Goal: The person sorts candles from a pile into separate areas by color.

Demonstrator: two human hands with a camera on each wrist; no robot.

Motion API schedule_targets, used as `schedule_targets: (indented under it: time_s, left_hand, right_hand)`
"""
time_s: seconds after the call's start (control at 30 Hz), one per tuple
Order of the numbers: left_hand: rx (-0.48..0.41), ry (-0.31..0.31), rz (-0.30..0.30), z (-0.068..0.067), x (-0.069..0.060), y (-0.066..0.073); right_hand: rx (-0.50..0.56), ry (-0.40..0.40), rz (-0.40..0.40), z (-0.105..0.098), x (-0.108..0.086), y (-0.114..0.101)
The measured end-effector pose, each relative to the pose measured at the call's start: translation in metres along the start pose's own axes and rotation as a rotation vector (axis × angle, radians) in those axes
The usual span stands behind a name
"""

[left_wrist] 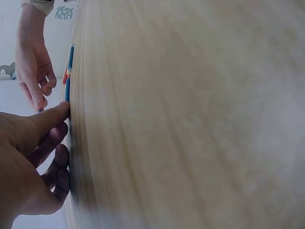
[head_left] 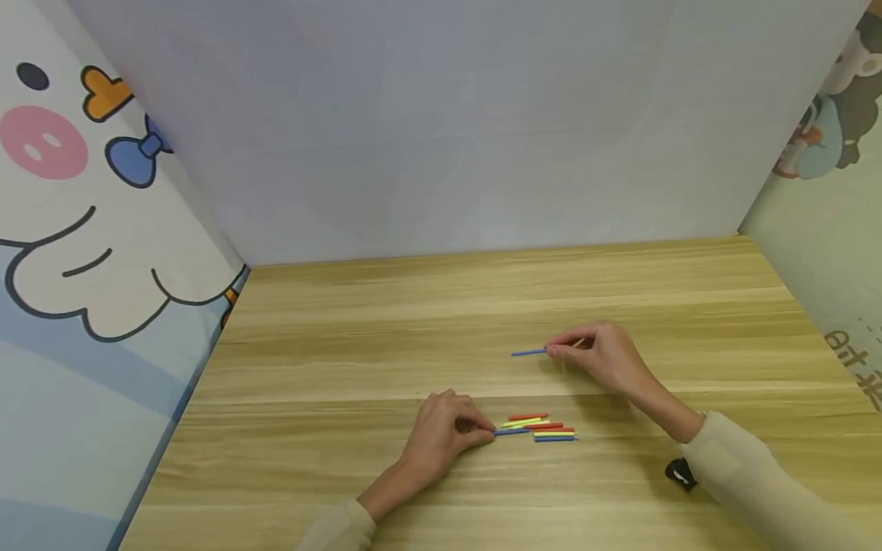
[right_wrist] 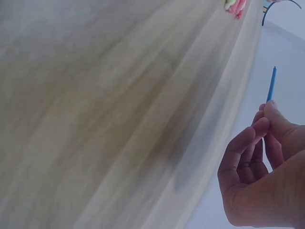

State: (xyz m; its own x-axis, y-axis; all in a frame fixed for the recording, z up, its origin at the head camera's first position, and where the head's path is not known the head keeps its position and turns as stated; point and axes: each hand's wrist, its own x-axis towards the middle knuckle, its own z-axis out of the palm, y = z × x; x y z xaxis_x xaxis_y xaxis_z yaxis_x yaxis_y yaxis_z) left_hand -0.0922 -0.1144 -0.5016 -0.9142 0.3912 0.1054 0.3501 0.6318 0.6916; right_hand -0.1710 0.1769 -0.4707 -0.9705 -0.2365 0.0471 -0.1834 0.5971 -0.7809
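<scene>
Above the table, my right hand (head_left: 609, 358) pinches one end of a thin blue candle (head_left: 527, 353) between thumb and fingertips. That candle's narrow, wick-like tip points up in the right wrist view, where the holding hand (right_wrist: 264, 162) also shows. Down on the tabletop, my left hand (head_left: 441, 432) pinches the left end of another blue candle (head_left: 513, 431). A small group of candles lies beside it: red ones (head_left: 544, 426), yellow ones (head_left: 525, 422) and a blue one (head_left: 554, 439). In the left wrist view the left hand (left_wrist: 33, 152) rests against the wood.
The wood-grain table (head_left: 331, 329) meets a pale wall (head_left: 448, 138) at the back. A small black object (head_left: 681, 474) lies by the right sleeve (head_left: 744, 467). Cartoon-printed panels stand at the left (head_left: 62, 252) and right (head_left: 820, 229).
</scene>
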Motion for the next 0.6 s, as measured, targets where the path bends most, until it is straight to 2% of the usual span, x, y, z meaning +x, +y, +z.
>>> schedule_targets:
  time_s: [0.6]
  left_hand:
    - [0.003,-0.003,0.002,0.0008,0.002,-0.0018]
  right_hand:
    - [0.036,0.025,0.004,-0.0007,0.0058,0.003]
